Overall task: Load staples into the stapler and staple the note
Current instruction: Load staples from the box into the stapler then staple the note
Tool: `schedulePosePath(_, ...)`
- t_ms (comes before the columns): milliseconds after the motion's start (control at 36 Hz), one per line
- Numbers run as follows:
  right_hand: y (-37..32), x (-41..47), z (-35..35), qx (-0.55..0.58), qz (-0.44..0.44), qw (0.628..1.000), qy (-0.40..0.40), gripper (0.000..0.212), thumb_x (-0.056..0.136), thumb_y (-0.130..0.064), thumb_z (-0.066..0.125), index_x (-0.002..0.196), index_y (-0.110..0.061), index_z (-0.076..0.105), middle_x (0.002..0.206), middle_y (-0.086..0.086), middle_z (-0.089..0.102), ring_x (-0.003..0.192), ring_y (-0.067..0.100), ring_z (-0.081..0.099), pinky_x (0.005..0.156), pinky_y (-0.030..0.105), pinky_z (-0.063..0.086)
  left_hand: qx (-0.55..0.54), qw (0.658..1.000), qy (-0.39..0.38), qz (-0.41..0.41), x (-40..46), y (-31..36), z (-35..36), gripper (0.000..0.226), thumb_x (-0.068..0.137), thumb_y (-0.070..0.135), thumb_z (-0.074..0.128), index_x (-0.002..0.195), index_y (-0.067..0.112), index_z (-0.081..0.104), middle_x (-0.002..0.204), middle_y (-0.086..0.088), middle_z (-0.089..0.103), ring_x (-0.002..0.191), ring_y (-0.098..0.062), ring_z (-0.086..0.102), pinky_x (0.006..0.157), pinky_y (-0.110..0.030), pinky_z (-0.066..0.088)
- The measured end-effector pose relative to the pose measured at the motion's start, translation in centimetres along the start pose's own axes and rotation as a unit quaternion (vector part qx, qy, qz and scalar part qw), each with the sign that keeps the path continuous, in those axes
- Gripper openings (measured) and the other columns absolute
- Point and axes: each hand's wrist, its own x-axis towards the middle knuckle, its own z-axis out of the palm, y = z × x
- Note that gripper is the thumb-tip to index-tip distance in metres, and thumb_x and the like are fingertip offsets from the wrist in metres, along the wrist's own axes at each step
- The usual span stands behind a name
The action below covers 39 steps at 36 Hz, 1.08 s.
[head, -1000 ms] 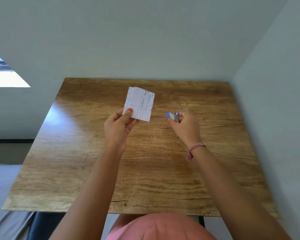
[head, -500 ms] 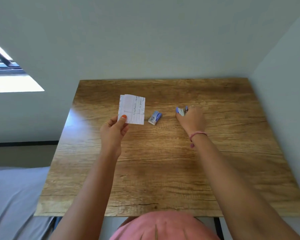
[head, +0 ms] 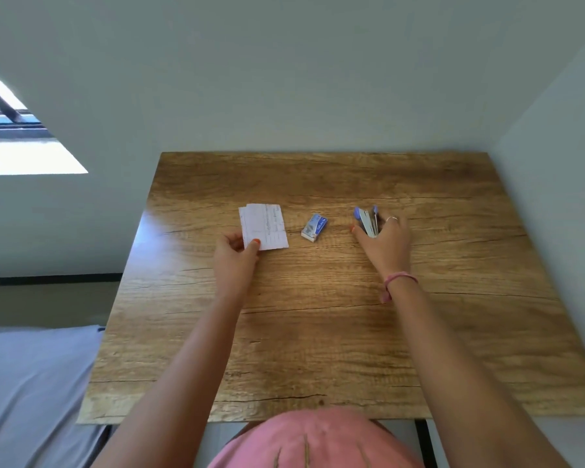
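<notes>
**Both hands lowering note and stapler to the table**

Wooden table (head: 318,332) is the landmark. Compared with a second ago, both hands are coming down from mid-air toward its far half. Left hand (head: 235,255) is pinching the folded note (head: 263,226) by its near corner, thumb on top, and laying it flat on the table left of the staple box (head: 314,227). Right hand (head: 384,241) is wrapped loosely round the blue stapler (head: 368,221), setting it down right of the box; whether the stapler is touching the table, cannot tell. The staple box is sitting free between the two hands. Judging by this, stapling is looking done and the items are being put down.
</notes>
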Motion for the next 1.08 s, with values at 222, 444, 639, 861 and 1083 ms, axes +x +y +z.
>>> schedulePosePath(222,1.0,-1.9,0.6,0.005,-0.016,0.999,0.028,0.071,0.079,-0.049,0.074,0.13,-0.003,0.057,0.115,0.009,0.048,0.11,0.023,0.049,0.095,0.033,0.046,0.184,0.979,0.019,0.088,-1.4,-0.4,1.2,0.052,0.09,0.022,0.062,0.135,0.005,0.043,0.132,-0.011,0.038,0.121,-0.026,0.042,0.1,-0.033,0.039)
schedulePosePath(444,1.1,-2.2,0.6,0.022,-0.025,0.999,0.031,0.069,0.078,-0.046,0.076,0.129,-0.003,0.057,0.118,0.01,0.048,0.113,0.023,0.048,0.097,0.03,0.042,0.214,0.974,0.015,0.066,-1.7,-0.1,1.4,0.057,0.088,0.022,0.063,0.137,0.003,0.041,0.136,-0.015,0.031,0.129,-0.033,0.025,0.107,-0.041,0.03)
schedulePosePath(639,1.1,-2.2,0.6,0.031,-0.024,0.999,0.021,0.067,0.078,-0.044,0.077,0.127,-0.003,0.057,0.12,0.01,0.048,0.115,0.023,0.048,0.1,0.033,0.043,0.263,0.962,0.014,0.067,-1.3,0.2,1.5,0.06,0.088,0.025,0.062,0.136,-0.001,0.037,0.134,-0.02,0.036,0.124,-0.035,0.028,0.107,-0.044,0.028)
schedulePosePath(861,1.0,-2.3,0.4,0.029,-0.021,0.999,0.013,0.069,0.079,-0.044,0.075,0.13,-0.002,0.055,0.122,0.01,0.047,0.117,0.023,0.047,0.101,0.036,0.044,0.285,0.957,0.023,0.052,-1.1,0.5,1.8,0.06,0.09,0.028,0.061,0.136,-0.002,0.037,0.134,-0.022,0.036,0.123,-0.036,0.03,0.105,-0.043,0.026)
schedulePosePath(1083,0.8,-2.6,0.3,0.036,-0.015,0.999,0.007,0.07,0.08,-0.042,0.076,0.133,-0.002,0.052,0.126,0.01,0.045,0.119,0.023,0.046,0.102,0.033,0.042,0.233,0.971,0.023,0.045,-1.2,0.4,1.5,0.062,0.09,0.034,0.061,0.136,0.0,0.038,0.137,-0.017,0.032,0.128,-0.033,0.025,0.105,-0.041,0.027)
